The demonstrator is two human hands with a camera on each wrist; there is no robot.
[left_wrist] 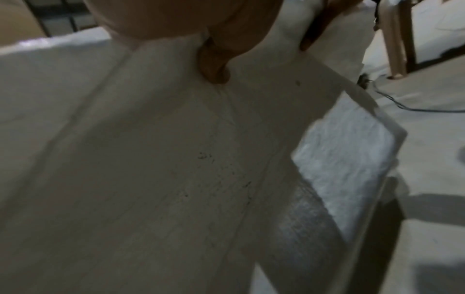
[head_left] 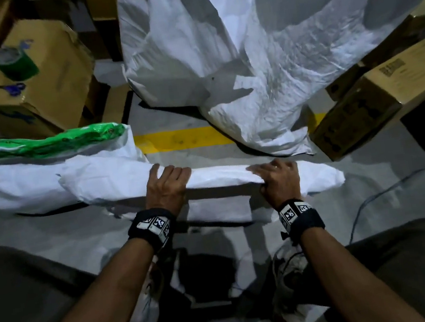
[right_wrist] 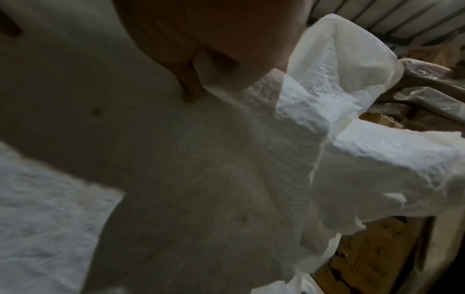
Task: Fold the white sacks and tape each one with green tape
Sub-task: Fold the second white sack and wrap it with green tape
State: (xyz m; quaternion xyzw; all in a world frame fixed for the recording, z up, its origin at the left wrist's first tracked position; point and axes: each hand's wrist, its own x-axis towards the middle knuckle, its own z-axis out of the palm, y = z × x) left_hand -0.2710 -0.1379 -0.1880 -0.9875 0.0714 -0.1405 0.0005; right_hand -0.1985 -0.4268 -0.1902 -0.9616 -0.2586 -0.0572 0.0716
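A long folded white sack [head_left: 219, 177] lies across the floor in front of me. My left hand [head_left: 167, 187] grips its folded edge, fingers curled over the top. My right hand [head_left: 279, 176] grips the same fold further right, thumb under the edge. In the left wrist view a fingertip [left_wrist: 216, 73] presses into the sack [left_wrist: 151, 159]. The right wrist view shows a fingertip [right_wrist: 191, 91] dug into the sack [right_wrist: 201, 159], whose crumpled end sticks out to the right. A green tape roll [head_left: 15, 64] stands on a cardboard box [head_left: 39, 84] at the far left.
Blue scissors [head_left: 12, 88] lie beside the tape. A sack bundle wrapped in green tape [head_left: 40, 146] lies at left. A big heap of white sacks [head_left: 258, 45] stands ahead. Cardboard boxes [head_left: 377, 99] sit at right, a yellow floor line [head_left: 183, 139] between, a cable [head_left: 375, 198] near right.
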